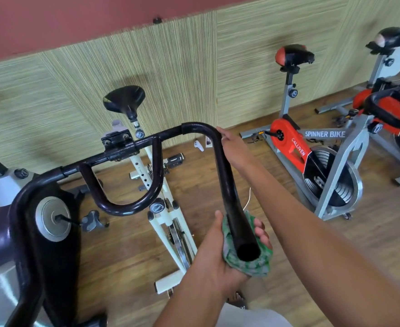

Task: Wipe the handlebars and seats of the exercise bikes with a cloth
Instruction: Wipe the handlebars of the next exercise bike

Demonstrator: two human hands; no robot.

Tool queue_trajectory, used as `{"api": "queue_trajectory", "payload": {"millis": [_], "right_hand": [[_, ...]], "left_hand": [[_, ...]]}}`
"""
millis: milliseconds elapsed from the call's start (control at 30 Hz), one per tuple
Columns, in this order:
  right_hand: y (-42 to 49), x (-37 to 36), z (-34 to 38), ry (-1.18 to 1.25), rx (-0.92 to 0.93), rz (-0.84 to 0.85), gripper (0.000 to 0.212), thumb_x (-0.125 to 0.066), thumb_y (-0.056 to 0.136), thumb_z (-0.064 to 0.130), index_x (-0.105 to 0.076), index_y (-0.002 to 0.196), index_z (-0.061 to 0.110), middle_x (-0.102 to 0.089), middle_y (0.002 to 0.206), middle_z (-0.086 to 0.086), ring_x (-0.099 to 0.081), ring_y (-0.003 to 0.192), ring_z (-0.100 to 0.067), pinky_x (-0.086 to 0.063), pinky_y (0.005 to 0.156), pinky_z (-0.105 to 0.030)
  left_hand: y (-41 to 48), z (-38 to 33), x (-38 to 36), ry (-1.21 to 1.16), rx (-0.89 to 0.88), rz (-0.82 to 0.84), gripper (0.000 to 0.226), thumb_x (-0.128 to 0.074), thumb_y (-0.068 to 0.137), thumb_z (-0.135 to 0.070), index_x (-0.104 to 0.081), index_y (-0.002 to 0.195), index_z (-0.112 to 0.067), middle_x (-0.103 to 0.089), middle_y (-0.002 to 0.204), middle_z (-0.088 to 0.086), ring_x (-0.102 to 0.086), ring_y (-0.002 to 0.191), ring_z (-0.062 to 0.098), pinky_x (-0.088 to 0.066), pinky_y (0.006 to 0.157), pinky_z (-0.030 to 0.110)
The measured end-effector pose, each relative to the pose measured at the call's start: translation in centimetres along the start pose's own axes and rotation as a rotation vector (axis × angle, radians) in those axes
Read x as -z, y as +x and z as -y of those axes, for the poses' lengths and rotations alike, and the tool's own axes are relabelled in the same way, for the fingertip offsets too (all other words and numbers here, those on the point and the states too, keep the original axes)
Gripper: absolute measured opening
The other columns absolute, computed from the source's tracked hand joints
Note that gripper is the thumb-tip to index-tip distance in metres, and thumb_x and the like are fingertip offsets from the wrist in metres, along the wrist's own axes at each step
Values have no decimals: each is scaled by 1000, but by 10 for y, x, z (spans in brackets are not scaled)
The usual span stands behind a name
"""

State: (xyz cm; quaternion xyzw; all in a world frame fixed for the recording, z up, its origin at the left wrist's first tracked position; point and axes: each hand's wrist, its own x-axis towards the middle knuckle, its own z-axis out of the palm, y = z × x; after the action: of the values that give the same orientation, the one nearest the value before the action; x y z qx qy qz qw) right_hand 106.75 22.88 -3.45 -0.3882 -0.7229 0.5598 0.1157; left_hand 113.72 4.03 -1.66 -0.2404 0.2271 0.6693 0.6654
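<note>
Wooden floor [123, 256] and a green ribbed wall [182, 67] are seen behind. A green cloth [253, 265] is wrapped round the open end of the black handlebar [224, 175] by the left hand [215, 251], fingers curled. The bar's upper bend is gripped by the right hand [234, 149], arm outstretched.

Green cloth [253, 265] around handlebar [228, 182] end
</note>
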Motion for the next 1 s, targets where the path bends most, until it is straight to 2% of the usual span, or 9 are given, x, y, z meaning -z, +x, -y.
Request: {"api": "queue_trajectory", "payload": {"millis": [100,167,267,367,467,600,733,833,1000], "right_hand": [[0,2,0,-24,-8,-6,48,-25,107,16,-41,151,28,-61,116,-1,-51,66,-3,-41,61,-20],[2,5,-2,-46,7,-2,47,-28,107,17,-41,151,27,-61,116,1,-58,79,-9,-44,64,-20],[1,4,-1,-115,34,9,45,-40,103,33,-47,147,29,-61,124,0,-59,115,-22,-48,98,-32],[8,5,1,-227,43,-24,50,-46,94,44,-53,142,32,-55,127,-8,-48,126,-26,-33,115,-47],[0,7,6,-395,34,-149,39,-49,99,37,-55,137,39,-35,140,-1,-31,134,-25,-24,112,-43],[-8,-4,-1,-470,144,-277,37,-50,99,36,-52,136,42,-29,147,3,-25,138,-24,-17,115,-46],[-7,-7,-7,-368,127,-294,36,-50,100,36,-53,136,41,-27,151,5,-19,143,-21,-11,119,-48],[-5,-7,-9,-333,116,-266,36,-48,102,36,-51,138,41,-27,150,5,-20,143,-20,-11,118,-47],[-4,-14,-6,-271,109,-263,36,-45,104,31,-51,139,36,-29,150,3,-19,144,-21,-14,119,-49]], "left_hand": [[20,-11,-2,4,-47,-10,61,-37,98,-57,-58,99,0,-56,77,16,-57,51,25,-55,50,30],[43,-27,0,81,-98,-8,67,-33,96,-63,-60,97,-1,-58,78,13,-57,53,23,-54,53,27],[77,-62,-5,293,-177,25,79,-24,91,-75,-63,97,-6,-61,77,9,-58,59,21,-53,57,27],[106,-100,-23,402,-294,27,85,-18,95,-71,-69,97,-3,-68,86,17,-67,73,28,-58,68,34],[127,-132,-41,344,-425,5,66,-21,104,-54,-62,119,-5,-69,111,18,-66,104,29,-53,92,39],[143,-161,-62,233,-576,13,54,-18,106,-35,-64,105,-6,-72,92,13,-67,88,25,-57,77,31],[146,-185,-69,-145,-684,44,54,-22,100,-33,-66,80,-9,-70,87,13,-65,88,31,-50,94,41],[144,-212,-53,-354,-770,95,42,-30,95,-25,-66,77,-12,-69,88,6,-67,91,27,-54,87,39],[148,-211,-58,-294,-810,12,25,-38,83,-21,-63,78,-17,-65,84,3,-66,77,23,-55,76,33]]}}
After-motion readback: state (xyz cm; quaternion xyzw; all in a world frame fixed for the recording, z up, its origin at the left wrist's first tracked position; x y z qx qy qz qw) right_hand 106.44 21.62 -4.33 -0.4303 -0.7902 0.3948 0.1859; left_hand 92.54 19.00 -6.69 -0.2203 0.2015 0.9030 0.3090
